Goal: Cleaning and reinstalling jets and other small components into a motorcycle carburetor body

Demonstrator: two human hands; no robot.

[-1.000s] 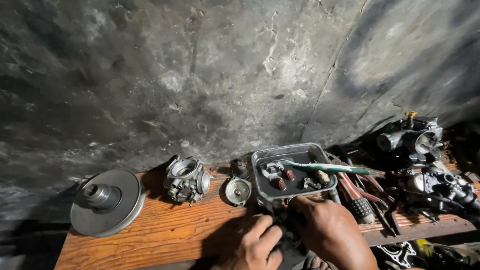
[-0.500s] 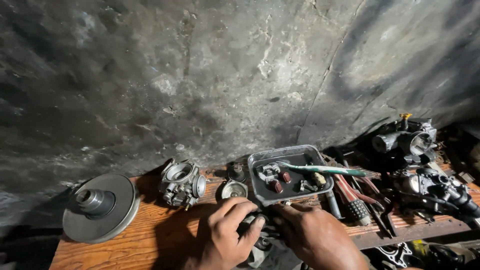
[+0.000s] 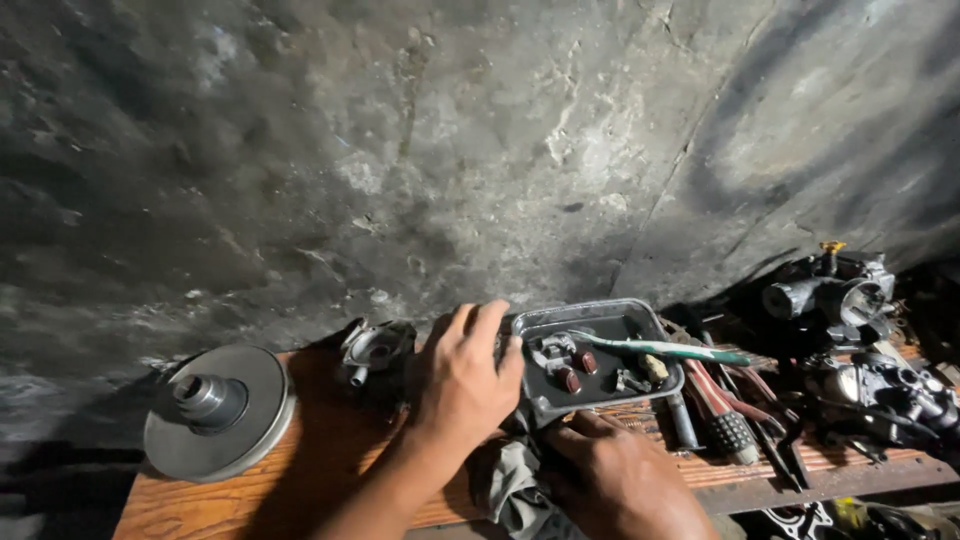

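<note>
**Hands at the parts tray**

At lower left a metal pulley sits on the wooden surface. Your left hand, fingers curled, rests against the grey tray at centre. Your right hand, lower centre, presses a grey rag; its grip stays unclear.

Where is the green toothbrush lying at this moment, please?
In the head view, right of centre, the green toothbrush lies across the metal tray of small parts, just right of the left hand.
</note>
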